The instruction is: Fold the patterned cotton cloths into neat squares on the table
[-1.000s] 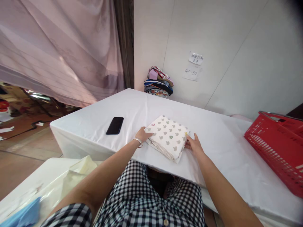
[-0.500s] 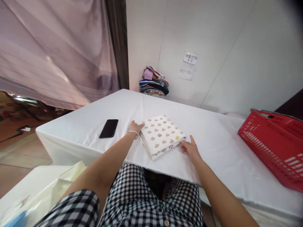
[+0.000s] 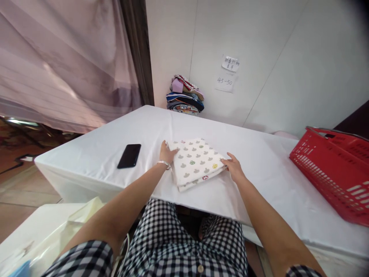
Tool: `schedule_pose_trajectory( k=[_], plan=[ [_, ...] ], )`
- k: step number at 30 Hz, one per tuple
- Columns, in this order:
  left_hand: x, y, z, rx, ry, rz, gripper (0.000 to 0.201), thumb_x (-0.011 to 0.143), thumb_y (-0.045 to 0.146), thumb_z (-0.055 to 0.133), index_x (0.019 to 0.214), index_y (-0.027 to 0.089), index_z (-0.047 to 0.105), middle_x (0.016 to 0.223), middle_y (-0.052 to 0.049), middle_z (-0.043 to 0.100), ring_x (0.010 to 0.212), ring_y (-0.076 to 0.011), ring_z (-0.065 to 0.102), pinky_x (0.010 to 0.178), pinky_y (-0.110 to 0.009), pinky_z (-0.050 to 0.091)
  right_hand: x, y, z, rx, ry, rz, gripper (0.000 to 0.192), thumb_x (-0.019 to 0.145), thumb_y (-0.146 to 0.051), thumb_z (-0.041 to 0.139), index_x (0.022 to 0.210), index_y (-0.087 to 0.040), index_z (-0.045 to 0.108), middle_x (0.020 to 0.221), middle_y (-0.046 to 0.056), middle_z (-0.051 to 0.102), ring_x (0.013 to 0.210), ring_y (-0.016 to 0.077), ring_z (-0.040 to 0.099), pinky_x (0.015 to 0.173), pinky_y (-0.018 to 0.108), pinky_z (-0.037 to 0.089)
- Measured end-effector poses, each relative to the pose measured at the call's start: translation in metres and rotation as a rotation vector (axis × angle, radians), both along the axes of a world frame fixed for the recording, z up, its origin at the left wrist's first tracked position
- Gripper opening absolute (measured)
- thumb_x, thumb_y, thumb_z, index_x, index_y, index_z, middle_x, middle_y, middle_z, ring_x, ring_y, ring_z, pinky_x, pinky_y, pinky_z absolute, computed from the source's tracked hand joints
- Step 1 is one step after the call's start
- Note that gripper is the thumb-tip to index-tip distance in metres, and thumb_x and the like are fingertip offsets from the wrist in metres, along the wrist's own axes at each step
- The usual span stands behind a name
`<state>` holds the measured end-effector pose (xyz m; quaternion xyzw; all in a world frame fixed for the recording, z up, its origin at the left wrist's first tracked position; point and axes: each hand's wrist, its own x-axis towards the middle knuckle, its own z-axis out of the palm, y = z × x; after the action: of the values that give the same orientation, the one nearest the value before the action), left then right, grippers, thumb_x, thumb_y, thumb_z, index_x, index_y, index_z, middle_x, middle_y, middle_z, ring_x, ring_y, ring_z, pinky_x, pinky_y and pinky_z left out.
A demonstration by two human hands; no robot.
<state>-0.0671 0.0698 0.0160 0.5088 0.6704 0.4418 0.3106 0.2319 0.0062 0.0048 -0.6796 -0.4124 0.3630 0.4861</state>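
Curtain: a pale pink curtain hung across the upper left, a dark post running down its right edge.
Bag: a cream plastic bag lay crumpled on a low white surface at the lower left, beside the person's checked sleeve.
Phone: a black phone lay flat, screen dark, on the white-covered table, just left of the left hand and apart from it.
Left hand: the left hand, a thin bracelet at its wrist, rested open against the left edge of the folded cloth, fingers laid flat on the fabric; whether it gripped the edge could not be told.
Folded cloth: a white folded cloth printed with small grey and coloured shapes lay near the table's front edge, between the two hands, turned at a slant to that edge.
Clothes pile: a stack of folded coloured clothes stood at the table's far edge against the wall.
Right hand: the right hand touched the cloth's right corner, fingers loosely spread, not closed around anything.
Notes: two handwritten paper notes were stuck to the white wall; the lower read "45-50".
Basket: a red plastic basket sat on the table at the far right, well apart from the cloth.
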Motion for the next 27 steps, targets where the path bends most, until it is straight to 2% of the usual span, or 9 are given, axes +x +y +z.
schedule_pose_trajectory(
  k=[3,6,8,11,14,16,19,24,27],
  plan=[
    [0.012,0.023,0.001,0.064,0.067,-0.058,0.083,0.071,0.023,0.067,0.140,0.013,0.020,0.144,-0.014,0.030,0.130,-0.0199,0.035,0.107,-0.025,0.029,0.005,-0.021,-0.007,0.107,-0.042,-0.059,0.075,0.064,-0.045,0.066,0.132,-0.021,0.044,0.086,0.001,0.058,0.070,0.0157,0.057,0.056,0.025,0.046],
    [0.021,0.034,-0.006,-0.017,0.200,-0.133,0.078,0.070,0.023,0.067,0.136,0.013,0.028,0.144,-0.015,0.030,0.132,-0.0226,0.031,0.108,-0.028,0.027,0.011,-0.040,-0.018,0.093,-0.201,-0.098,0.070,0.068,-0.049,0.060,0.128,-0.016,0.047,0.087,0.002,0.060,0.077,0.0172,0.056,0.072,0.030,0.047],
    [0.023,0.031,-0.012,-0.070,0.266,-0.171,0.072,0.073,0.025,0.065,0.135,0.013,0.031,0.143,-0.016,0.030,0.131,-0.0236,0.032,0.107,-0.030,0.028,0.012,-0.049,-0.026,0.116,-0.317,-0.091,0.061,0.073,-0.050,0.054,0.124,-0.015,0.052,0.097,0.006,0.061,0.086,0.0190,0.056,0.082,0.033,0.045],
    [0.019,0.010,-0.018,-0.004,0.349,-0.195,0.068,0.076,0.031,0.062,0.134,0.014,0.033,0.145,-0.015,0.028,0.133,-0.0239,0.029,0.108,-0.032,0.028,0.012,-0.053,-0.034,0.251,-0.416,-0.065,0.049,0.079,-0.045,0.047,0.118,-0.016,0.055,0.116,0.010,0.056,0.103,0.0209,0.052,0.088,0.036,0.043],
    [0.016,-0.024,-0.019,0.190,0.455,-0.264,0.058,0.077,0.034,0.060,0.130,0.020,0.042,0.144,-0.010,0.033,0.133,-0.0236,0.028,0.108,-0.037,0.026,0.011,-0.053,-0.037,0.343,-0.501,0.024,0.041,0.079,-0.035,0.045,0.115,-0.019,0.058,0.126,0.009,0.051,0.116,0.0218,0.046,0.094,0.038,0.041],
    [0.017,-0.049,-0.018,0.295,0.507,-0.411,0.047,0.079,0.037,0.058,0.123,0.023,0.050,0.137,-0.007,0.044,0.129,-0.0234,0.035,0.108,-0.039,0.025,0.011,-0.052,-0.037,0.351,-0.555,0.089,0.041,0.077,-0.029,0.045,0.114,-0.020,0.060,0.130,0.008,0.049,0.120,0.0221,0.042,0.099,0.041,0.037],
    [0.020,-0.075,-0.017,0.331,0.572,-0.639,0.040,0.078,0.042,0.059,0.114,0.025,0.058,0.128,-0.006,0.053,0.124,-0.0242,0.041,0.109,-0.043,0.023,0.011,-0.052,-0.037,0.353,-0.617,0.167,0.045,0.074,-0.024,0.045,0.116,-0.022,0.059,0.133,0.006,0.046,0.125,0.0213,0.038,0.105,0.043,0.032],
    [0.020,-0.088,-0.016,0.367,0.693,-0.729,0.041,0.077,0.039,0.061,0.114,0.025,0.058,0.130,-0.007,0.052,0.126,-0.0257,0.038,0.111,-0.047,0.012,0.008,-0.051,-0.040,0.353,-0.696,0.180,0.046,0.076,-0.023,0.044,0.121,-0.020,0.056,0.135,0.006,0.045,0.126,0.0197,0.038,0.106,0.040,0.031],
    [0.021,-0.088,-0.015,0.453,0.744,-0.748,0.038,0.078,0.029,0.057,0.115,0.022,0.058,0.126,-0.010,0.054,0.124,-0.0266,0.041,0.111,-0.047,0.012,0.006,-0.050,-0.043,0.331,-0.758,0.155,0.046,0.078,-0.022,0.042,0.123,-0.020,0.054,0.136,0.005,0.044,0.126,0.0187,0.037,0.108,0.039,0.029]
  ],
)
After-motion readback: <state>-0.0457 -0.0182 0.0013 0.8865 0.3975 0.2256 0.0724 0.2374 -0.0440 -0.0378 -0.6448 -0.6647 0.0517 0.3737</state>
